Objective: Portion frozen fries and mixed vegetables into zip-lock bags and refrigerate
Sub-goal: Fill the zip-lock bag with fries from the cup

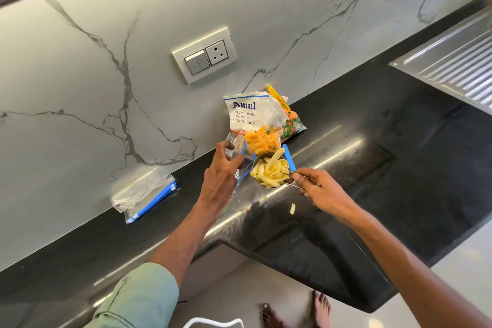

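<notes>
Two hands: the left hand [221, 173] held a clear zip-lock bag [237, 148] open; the right hand [322, 192] carried a steel measuring cup [270, 173].
Grip: left curled on the bag's rim; right pinched narrow on the cup's thin handle.
Fries [269, 170]: heaped in the cup, just beside the bag's mouth, over the counter [372, 168].
Handling: fries probably light, stiff and frost-slick; the film limp, best held at its blue zip edge.
Stray fry [292, 208]: on the counter.
</notes>
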The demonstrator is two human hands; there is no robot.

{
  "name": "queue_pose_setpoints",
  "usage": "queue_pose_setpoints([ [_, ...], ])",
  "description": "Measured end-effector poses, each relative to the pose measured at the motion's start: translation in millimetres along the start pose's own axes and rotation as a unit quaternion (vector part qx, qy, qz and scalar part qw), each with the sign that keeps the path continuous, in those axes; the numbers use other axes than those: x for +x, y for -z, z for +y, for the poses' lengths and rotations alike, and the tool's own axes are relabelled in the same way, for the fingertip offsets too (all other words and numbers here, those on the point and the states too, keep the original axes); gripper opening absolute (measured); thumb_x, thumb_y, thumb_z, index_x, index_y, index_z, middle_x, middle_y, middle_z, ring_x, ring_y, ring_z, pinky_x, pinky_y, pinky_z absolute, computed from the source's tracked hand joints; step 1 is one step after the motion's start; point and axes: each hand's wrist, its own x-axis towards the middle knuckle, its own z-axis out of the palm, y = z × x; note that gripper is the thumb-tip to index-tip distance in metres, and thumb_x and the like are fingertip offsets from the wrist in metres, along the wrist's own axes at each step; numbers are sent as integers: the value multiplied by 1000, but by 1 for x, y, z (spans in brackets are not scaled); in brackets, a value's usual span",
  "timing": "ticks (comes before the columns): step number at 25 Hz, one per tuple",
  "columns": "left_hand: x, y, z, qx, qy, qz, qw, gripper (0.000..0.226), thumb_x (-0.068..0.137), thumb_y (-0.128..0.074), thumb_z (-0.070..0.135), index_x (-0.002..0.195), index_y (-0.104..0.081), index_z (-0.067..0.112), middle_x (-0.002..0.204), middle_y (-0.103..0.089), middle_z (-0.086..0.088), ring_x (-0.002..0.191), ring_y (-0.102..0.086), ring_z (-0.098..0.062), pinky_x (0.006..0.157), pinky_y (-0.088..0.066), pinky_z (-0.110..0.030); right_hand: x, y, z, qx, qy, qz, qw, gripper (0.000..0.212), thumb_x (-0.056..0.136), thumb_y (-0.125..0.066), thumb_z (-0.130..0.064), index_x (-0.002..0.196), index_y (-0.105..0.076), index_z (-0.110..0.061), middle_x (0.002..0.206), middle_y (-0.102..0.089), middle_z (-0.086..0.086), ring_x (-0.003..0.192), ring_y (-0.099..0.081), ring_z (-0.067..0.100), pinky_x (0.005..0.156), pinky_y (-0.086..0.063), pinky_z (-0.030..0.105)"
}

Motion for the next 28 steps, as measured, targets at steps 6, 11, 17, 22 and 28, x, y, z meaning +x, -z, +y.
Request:
queue_pose_setpoints([
  [6,6,-8,2,-20,77,-75,994,48,84,-82,10,129,-67,20,144,-38,-15,107,-63,-33,72,-64,-49,1,2,-20,19,4,17,1000,24,110,-51,-17,107,-74,-12,57,-58,-22,53,-50,-3,51,-40,8],
  [11,8,-12,18,-139,124,-156,970,71,67,-95,43,126,-66,17,143,-36,-1,102,-62,-25,92,-56,-45,6,-14,-32,57,6,38,998,24,111,-49,-17,119,-70,-10,59,-60,-32,57,-57,-13,51,-42,6],
  [17,5,-22,44,-229,271,-155,922,78,68,-96,34,130,-53,13,126,-57,0,105,-62,-15,84,-51,-20,13,-37,-22,108,-32,90,990,28,111,-49,-25,125,-70,-14,64,-63,-24,57,-56,-4,54,-42,14],
  [22,-2,-40,60,-344,373,-94,856,50,74,-90,16,118,-68,7,109,-73,-1,97,-70,-15,78,-59,-21,14,-40,-12,84,-39,108,990,30,109,-51,-27,132,-68,-16,78,-61,-18,62,-56,-3,61,-42,14],
  [28,1,-41,68,-433,394,-82,806,52,74,-89,13,121,-67,7,112,-73,-3,101,-71,-14,87,-58,-28,12,-31,-11,61,-31,112,991,25,111,-49,-25,120,-71,-17,62,-61,-22,54,-54,-5,54,-40,13],
])
